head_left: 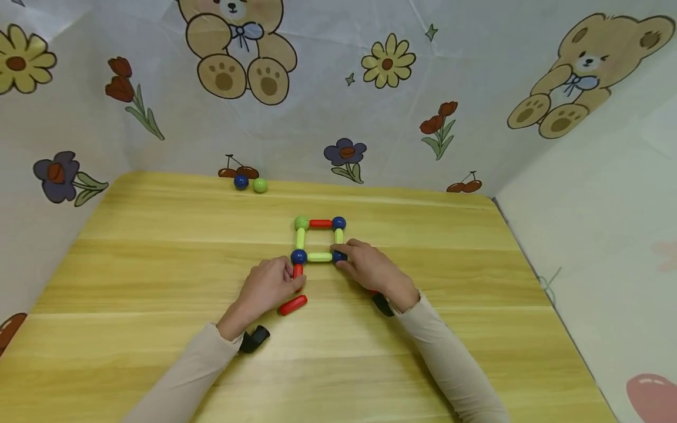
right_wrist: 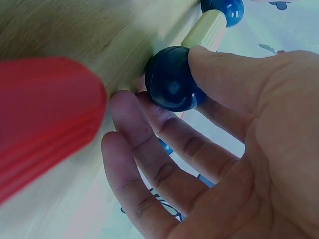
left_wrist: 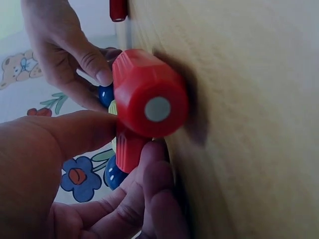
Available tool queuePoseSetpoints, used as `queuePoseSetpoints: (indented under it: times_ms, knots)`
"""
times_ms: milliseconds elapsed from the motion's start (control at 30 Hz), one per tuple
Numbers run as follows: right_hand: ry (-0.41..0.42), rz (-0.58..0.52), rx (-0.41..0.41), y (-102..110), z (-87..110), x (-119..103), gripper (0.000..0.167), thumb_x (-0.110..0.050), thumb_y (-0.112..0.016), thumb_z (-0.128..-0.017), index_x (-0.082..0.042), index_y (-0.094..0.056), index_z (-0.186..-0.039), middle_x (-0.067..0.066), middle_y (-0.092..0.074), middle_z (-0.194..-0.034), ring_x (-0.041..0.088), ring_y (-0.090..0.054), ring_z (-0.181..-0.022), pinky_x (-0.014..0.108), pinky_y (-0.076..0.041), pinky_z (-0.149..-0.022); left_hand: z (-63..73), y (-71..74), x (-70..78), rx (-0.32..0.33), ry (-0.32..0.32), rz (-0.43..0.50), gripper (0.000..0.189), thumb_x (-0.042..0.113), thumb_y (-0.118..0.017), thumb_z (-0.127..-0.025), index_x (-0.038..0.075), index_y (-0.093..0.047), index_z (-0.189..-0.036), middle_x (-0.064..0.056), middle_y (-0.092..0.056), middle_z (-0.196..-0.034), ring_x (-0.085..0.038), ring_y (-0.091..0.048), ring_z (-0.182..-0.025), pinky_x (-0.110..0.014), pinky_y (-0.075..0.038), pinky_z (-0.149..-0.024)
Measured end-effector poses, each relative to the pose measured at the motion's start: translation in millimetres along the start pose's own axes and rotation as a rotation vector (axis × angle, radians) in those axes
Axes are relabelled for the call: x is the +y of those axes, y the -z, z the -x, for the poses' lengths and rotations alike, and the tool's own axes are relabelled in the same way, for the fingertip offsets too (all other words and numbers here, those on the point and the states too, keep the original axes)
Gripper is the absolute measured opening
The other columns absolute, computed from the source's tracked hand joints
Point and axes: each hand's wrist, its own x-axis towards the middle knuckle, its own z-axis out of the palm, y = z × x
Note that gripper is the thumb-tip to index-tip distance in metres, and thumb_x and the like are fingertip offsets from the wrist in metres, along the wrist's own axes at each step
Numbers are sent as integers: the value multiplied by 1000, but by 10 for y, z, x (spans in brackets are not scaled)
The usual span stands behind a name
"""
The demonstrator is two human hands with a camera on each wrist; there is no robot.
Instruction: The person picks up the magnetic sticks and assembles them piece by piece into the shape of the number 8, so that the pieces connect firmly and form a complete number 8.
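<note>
Red rod, partly hidden, pinched by left fingers; right fingers grip blue ball.

No legible text, label, brand, number or sign in the head, left-wrist or right-wrist view, backdrop across upper head frame printed with pictorial motifs only

A square frame of toy balls and rods lies flat: green ball far left, blue balls at other corners, red far rod, three yellow-green rods. The left hand pinches a red stick at the near-left ball; the right hand grips the near-right ball. A loose red rod lies slanted nearby.
</note>
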Motion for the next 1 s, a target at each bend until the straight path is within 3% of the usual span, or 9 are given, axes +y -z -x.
queuePoseSetpoints:
  times_ms: [200,467,767,1000]
  knots:
    - [-2,-13,-4,-41,7,-2,44,-28,-58,-103,-15,-54,-145,11,-61,-126,22,-63,-104,39,-53,-93,14,-27,-5,9,19,-21,20,23,-69,-85,9,-59,-75,2,-55,-60,-12,-50,-49,-23,-33,-46]
    - [-8,-19,2,-12,4,1,44,-26,-58,-103,-15,-53,-145,10,-61,-121,20,-59,-95,37,-53,-89,0,-4,26,-2,35,-14,19,22,-69,-85,9,-59,-75,2,-55,-61,-13,-50,-49,-23,-31,-46]
    - [-13,-14,3,-9,-2,-9,44,-27,-58,-103,-15,-54,-145,12,-61,-126,23,-63,-105,39,-53,-94,-6,2,19,-10,58,-25,20,24,-69,-86,10,-61,-76,2,-56,-61,-13,-50,-50,-23,-32,-45]
    - [-12,-13,15,-10,-10,-8,44,-27,-59,-102,-15,-55,-144,12,-62,-124,22,-62,-101,38,-54,-92,-32,57,-3,-23,45,-11,23,29,-69,-89,7,-64,-83,1,-60,-66,-14,-53,-53,-25,-36,-48]
